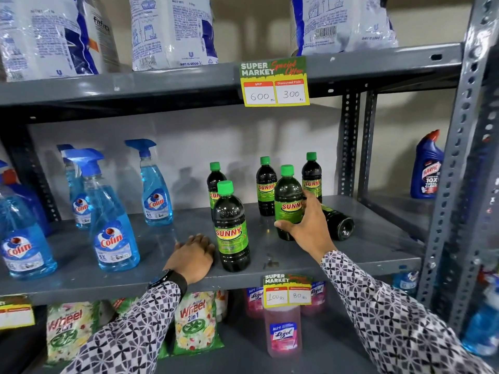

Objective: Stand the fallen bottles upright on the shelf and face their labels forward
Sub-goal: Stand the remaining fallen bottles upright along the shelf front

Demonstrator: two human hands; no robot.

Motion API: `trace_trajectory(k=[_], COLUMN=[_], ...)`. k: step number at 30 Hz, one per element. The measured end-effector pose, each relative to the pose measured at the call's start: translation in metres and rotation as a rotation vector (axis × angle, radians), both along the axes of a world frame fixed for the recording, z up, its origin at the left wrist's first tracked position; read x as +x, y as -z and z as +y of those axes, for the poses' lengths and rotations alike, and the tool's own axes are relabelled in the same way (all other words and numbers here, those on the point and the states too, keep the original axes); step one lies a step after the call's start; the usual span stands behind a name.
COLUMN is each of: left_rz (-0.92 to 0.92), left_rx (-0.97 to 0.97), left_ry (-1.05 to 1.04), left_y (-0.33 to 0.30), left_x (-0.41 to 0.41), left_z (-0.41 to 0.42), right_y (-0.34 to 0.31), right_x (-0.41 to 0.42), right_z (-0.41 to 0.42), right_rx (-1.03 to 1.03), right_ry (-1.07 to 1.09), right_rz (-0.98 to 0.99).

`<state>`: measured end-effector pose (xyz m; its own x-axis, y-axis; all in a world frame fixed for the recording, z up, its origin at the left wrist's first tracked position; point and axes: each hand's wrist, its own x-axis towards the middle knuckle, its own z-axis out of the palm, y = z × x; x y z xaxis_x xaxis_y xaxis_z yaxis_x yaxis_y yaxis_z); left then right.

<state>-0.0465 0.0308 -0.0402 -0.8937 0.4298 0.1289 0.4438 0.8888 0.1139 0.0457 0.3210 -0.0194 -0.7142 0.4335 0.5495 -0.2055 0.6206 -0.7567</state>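
Green-capped Sunny bottle [288, 201] stands upright mid-shelf [364, 255], gripped by the reaching right hand [310, 228], while the left hand [193, 256] rests flat, seemingly empty, near another bottle [232, 230].

Dark bottles [232, 228] with green caps and green-yellow labels; blue spray bottles [114, 225]; grey shelf [351, 255]; sleeves [391, 317] in black-and-white geometric print; yellow price tag [275, 85].
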Motion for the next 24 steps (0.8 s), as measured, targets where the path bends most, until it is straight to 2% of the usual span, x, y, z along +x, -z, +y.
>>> trace_trajectory(k=[4, 12, 24], left_rz=[0.012, -0.015, -0.046], left_rx=[-0.052, -0.03, -0.025], left_ry=[0.001, -0.008, -0.036], left_y=[-0.001, -0.004, -0.012], left_x=[0.0, 0.004, 0.016], left_z=[0.0, -0.001, 0.001], right_y=[-0.004, -0.005, 0.0], right_x=[0.005, 0.037, 0.077], right_z=[-0.001, 0.001, 0.003], right_rx=[-0.071, -0.157, -0.248], right_ry=[-0.091, -0.191, -0.336], right_rz=[-0.059, -0.134, -0.104])
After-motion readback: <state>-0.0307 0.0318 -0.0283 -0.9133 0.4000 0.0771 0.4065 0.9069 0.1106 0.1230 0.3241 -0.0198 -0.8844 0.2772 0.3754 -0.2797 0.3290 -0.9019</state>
